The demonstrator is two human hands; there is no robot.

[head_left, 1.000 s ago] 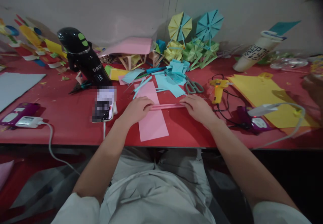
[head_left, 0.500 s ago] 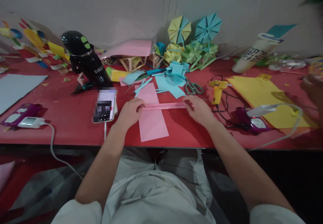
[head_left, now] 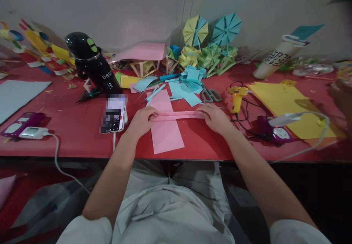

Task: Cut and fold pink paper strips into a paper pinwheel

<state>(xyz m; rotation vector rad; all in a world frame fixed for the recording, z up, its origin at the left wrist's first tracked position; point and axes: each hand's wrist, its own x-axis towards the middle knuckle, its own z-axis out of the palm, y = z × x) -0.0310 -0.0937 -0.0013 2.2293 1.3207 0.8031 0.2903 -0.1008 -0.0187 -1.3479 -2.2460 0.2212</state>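
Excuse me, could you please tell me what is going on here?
A person's left hand and right hand hold the two ends of a creased pink paper strip, stretched between them. It crosses over a larger pink sheet on the red table. Blue paper pieces and scissors lie farther back, with a yellow glue gun to the right.
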